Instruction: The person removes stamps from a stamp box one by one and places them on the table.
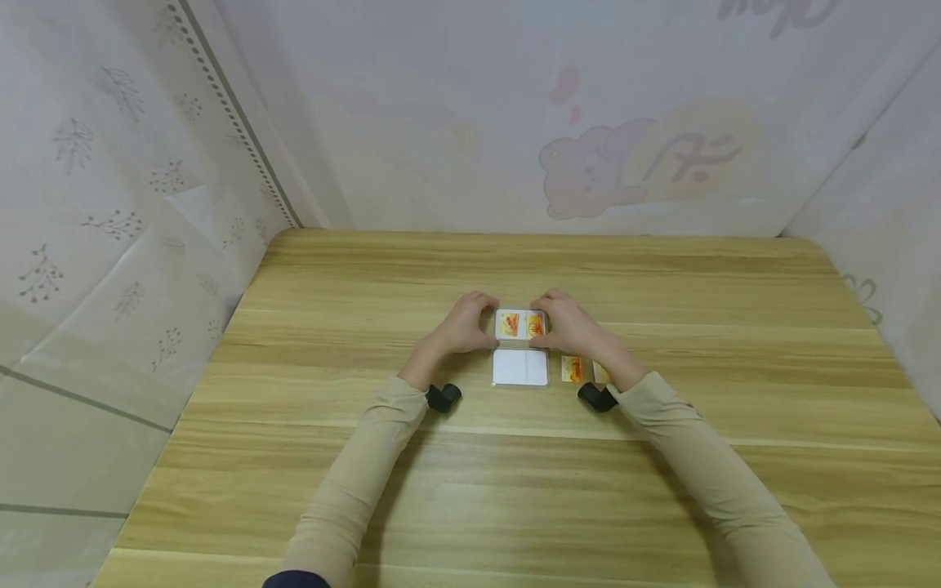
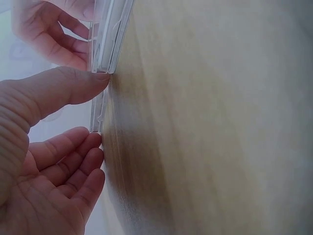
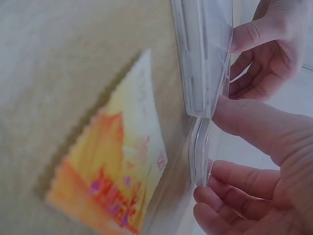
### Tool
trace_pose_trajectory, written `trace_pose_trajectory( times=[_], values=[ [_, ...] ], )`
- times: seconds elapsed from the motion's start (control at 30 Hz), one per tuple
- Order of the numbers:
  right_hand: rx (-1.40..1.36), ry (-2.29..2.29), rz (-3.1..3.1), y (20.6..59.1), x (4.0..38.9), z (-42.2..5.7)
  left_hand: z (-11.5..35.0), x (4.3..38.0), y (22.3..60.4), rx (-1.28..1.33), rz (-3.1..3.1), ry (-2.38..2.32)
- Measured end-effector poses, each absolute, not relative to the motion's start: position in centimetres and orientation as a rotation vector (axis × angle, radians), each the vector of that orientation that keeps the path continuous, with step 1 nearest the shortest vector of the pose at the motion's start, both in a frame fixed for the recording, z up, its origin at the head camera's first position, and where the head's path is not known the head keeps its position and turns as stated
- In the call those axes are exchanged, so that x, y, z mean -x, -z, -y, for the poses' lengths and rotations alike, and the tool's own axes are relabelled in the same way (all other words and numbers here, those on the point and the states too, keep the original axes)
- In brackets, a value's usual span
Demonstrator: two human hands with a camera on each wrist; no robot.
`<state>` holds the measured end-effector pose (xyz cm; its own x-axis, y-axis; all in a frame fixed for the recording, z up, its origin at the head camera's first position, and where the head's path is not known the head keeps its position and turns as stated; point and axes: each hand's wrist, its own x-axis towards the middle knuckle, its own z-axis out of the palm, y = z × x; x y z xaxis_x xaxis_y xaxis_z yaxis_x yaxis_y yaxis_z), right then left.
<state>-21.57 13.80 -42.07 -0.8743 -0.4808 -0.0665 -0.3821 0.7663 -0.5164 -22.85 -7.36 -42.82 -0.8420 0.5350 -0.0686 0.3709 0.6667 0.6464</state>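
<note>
A clear plastic hinged case [image 1: 520, 367] with white inserts lies unfolded on the table. Two orange and yellow postage stamps [image 1: 510, 325] sit side by side in its far half; the near half shows plain white. My left hand [image 1: 466, 323] grips the far half by its left edge, thumb at the hinge side and fingers at the far side. On the opposite edge, my right hand [image 1: 569, 325] holds the same half in the same way. In the right wrist view, a loose stamp [image 3: 112, 166] with a perforated edge lies beside the case.
Right of the case's near half lie two loose stamps [image 1: 572, 369], the outer one partly behind the right forearm. Black wrist cameras [image 1: 444, 398] jut inward from both wrists. Printed curtains [image 1: 412, 122] hang behind and beside the wooden table [image 1: 500, 506].
</note>
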Motion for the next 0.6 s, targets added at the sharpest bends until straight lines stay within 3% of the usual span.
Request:
trace_pose_trajectory(
  times=[0.6],
  values=[
    [0.713,0.779,-2.765,42.14,21.78,-13.93,7.42,22.78,42.87,-0.746,-2.631,-0.960]
  ],
)
